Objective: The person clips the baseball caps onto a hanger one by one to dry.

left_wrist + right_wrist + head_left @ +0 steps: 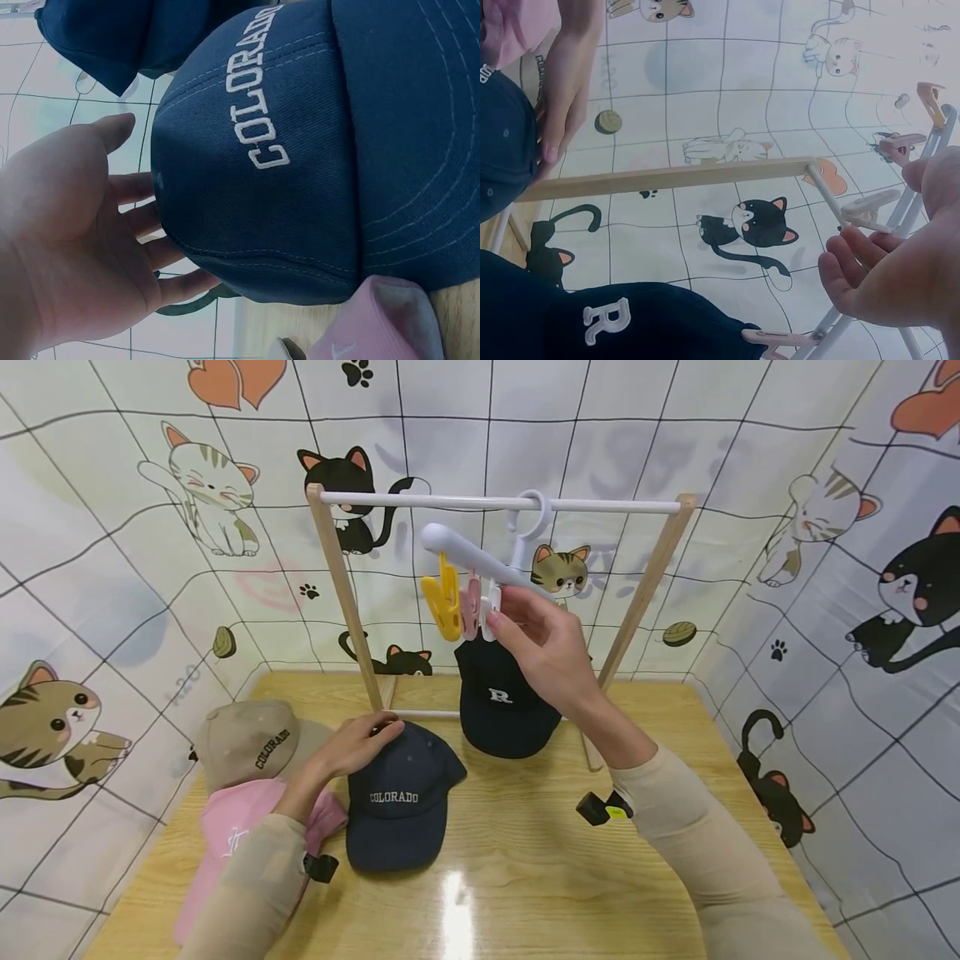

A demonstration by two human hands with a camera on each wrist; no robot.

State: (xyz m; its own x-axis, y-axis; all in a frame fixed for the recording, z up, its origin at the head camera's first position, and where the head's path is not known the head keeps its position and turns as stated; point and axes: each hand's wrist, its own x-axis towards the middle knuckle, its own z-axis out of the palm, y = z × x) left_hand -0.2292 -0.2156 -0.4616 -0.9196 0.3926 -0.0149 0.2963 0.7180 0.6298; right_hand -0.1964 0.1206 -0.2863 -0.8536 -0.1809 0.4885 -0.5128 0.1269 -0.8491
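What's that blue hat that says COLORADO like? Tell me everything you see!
The dark blue cap looks like fabric, with a rounded crown, white COLORADO lettering across the front and a curved brim with rows of stitching. It appears to rest on the wooden-looking table, in front of the rack, brim pointing toward the person. The left hand touches the back of its crown.

My navy cap [405, 827] has white letters [393, 797]. I see a yellow peg [448, 606], a pink peg [471, 606], a white peg [488, 610] and a white wall [450, 460] gridded black.
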